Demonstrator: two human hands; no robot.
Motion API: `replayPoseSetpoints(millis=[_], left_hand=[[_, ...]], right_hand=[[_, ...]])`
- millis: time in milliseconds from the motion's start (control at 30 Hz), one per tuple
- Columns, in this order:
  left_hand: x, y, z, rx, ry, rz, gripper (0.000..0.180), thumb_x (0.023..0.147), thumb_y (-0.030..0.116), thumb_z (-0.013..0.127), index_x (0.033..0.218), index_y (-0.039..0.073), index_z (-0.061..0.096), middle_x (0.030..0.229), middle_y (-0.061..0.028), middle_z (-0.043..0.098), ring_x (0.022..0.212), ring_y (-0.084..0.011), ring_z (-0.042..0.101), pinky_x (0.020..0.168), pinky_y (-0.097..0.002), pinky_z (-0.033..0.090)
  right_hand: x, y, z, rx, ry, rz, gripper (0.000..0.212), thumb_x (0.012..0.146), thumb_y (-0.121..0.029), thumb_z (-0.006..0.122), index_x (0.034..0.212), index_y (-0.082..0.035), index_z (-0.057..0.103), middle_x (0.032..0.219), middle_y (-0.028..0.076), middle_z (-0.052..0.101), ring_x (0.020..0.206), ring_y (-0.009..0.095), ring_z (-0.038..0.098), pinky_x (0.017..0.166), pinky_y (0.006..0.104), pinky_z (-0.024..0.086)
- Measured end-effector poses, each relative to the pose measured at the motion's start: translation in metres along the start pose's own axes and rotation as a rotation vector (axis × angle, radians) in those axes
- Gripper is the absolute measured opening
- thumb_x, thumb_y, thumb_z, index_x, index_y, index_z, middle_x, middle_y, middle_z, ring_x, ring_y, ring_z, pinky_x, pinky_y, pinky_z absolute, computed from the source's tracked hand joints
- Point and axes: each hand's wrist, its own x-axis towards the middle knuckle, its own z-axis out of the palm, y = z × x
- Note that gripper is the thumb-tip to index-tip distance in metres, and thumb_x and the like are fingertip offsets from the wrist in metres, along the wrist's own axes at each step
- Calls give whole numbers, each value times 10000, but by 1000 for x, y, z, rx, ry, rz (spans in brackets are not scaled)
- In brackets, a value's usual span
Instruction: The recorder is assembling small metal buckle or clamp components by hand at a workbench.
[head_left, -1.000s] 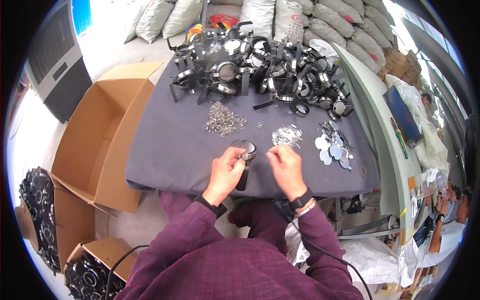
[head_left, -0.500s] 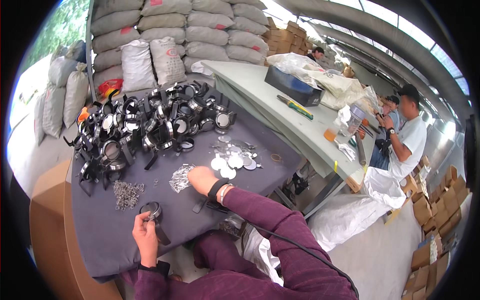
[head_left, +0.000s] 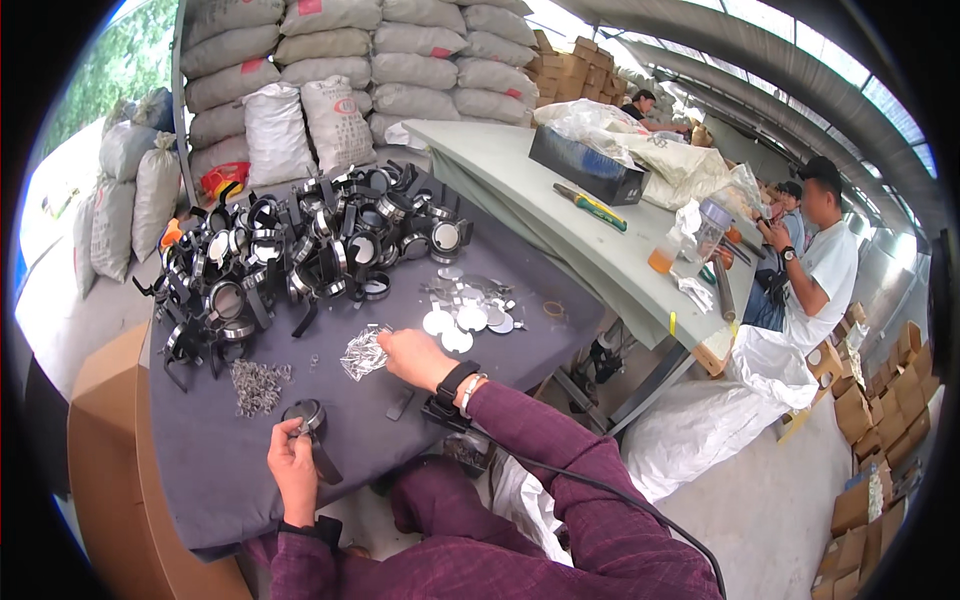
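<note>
My left hand [head_left: 292, 462] is closed on a watch-like piece [head_left: 308, 418], a round dark metal case with a black strap hanging toward the table's front edge. My right hand [head_left: 418, 360] reaches to the edge of a small heap of thin silver pins [head_left: 362, 354]. Its fingertips are pinched together, and what lies between them is too small to make out. Left of the pins lies a heap of tiny metal bits [head_left: 258, 386]. Flat silver and white discs [head_left: 470, 318] are spread beyond my right hand. A small dark flat piece [head_left: 400, 404] rests near my right wrist.
A large pile of similar black-strapped round pieces [head_left: 300, 245] covers the back of the dark cloth-covered table [head_left: 220, 480]. A cardboard box [head_left: 105, 450] stands at the left. To the right are a pale green table [head_left: 500, 165], a white sack [head_left: 700, 420] and a seated co-worker [head_left: 815, 260].
My right hand has shifted slightly right and its fingertips now show at the edge of the pins. The left hand keeps its hold. The view has tilted slightly.
</note>
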Motion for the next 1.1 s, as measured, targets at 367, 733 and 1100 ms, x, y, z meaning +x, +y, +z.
replayPoseSetpoints(millis=[367, 733, 1100], left_hand=[[0, 0, -12, 69, 38, 32, 151, 884, -5, 507, 1007, 28, 590, 622, 49, 486, 495, -11, 380, 444, -197, 304], [3, -7, 5, 13, -7, 44, 170, 858, 24, 568, 1024, 54, 595, 575, 30, 526, 525, -28, 450, 501, -236, 394], [1, 4, 2, 77, 52, 27, 160, 846, 12, 560, 1003, 40, 575, 566, 18, 530, 532, -23, 450, 512, -229, 391]], right_hand=[[-27, -75, 19, 66, -40, -298, 98, 776, -20, 536, 870, 10, 543, 818, 196, 600, 755, 374, 628, 682, 451, 514], [-32, -91, 26, 7, -16, -331, 62, 805, -37, 529, 856, -53, 496, 748, 127, 547, 668, 335, 609, 584, 436, 487], [-17, -109, 34, 6, 41, -528, 95, 797, -35, 582, 822, -44, 491, 731, 102, 527, 702, 282, 613, 580, 385, 499]])
